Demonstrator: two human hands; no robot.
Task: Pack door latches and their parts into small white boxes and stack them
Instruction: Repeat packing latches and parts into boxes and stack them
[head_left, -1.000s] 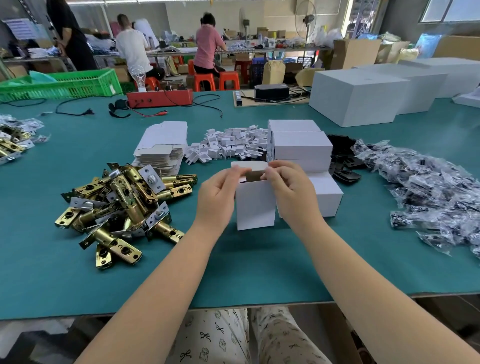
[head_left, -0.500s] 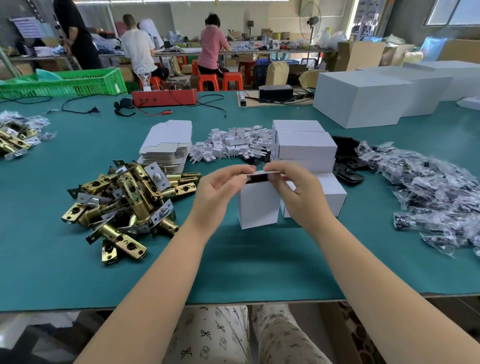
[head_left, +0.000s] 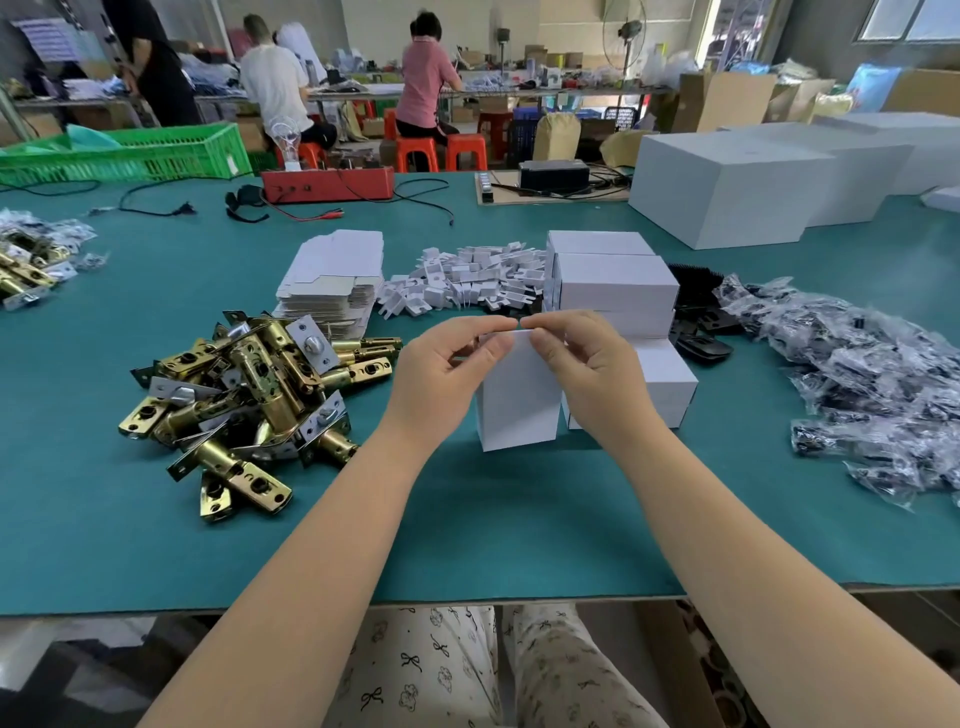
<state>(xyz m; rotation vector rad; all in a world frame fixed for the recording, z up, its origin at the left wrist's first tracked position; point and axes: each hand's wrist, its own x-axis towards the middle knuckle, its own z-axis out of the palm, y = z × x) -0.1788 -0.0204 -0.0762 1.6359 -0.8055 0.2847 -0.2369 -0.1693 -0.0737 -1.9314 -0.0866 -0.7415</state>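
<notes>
Small white box (head_left: 519, 400) stands upright on green tabletop (head_left: 467, 530), just in front of box stack (head_left: 615, 283). Both hands at its top edge: left hand (head_left: 444, 371) fingers curled, pinching the lid flap from the left; right hand (head_left: 589, 369) fingers curled, pinching it from the right; fingertips nearly meet over the box. Brass latches (head_left: 244, 384) heaped left of box, bagged parts (head_left: 862, 384) right of it, flat cartons (head_left: 332, 280) & white inserts (head_left: 462, 283) behind it.

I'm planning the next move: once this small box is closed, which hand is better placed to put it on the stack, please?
The right hand, probably: the stack of white boxes stands directly behind and beside it, while the left hand sits toward the latch pile.
</notes>
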